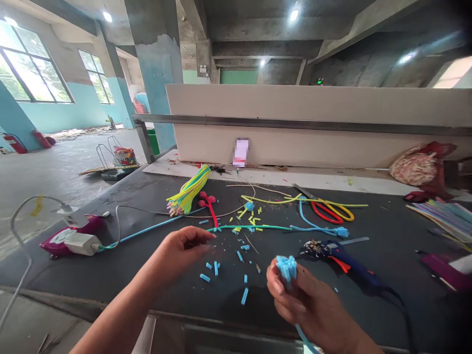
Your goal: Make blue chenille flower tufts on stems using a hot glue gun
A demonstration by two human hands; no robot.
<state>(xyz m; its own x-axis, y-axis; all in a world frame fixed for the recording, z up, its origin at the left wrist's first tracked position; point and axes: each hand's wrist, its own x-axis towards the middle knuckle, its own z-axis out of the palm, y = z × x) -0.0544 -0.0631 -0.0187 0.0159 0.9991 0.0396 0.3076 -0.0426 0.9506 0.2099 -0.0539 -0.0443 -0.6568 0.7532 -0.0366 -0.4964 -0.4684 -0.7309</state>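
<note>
Showing right hand (309, 305) closed on a blue fuzzy stem (286, 268), tufted end up, held above the counter (110, 265) edge. Left hand (184, 248) loosely curled, empty, hovering over cut blue bits (216, 268). Stem prob. light, soft, bendy w/ wire core; grip below tuft.

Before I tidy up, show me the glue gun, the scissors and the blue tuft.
glue gun (348, 263), head view, blue body.
scissors (334, 212), head view, handles.
blue tuft (286, 267), head view, fluffy top.
</note>
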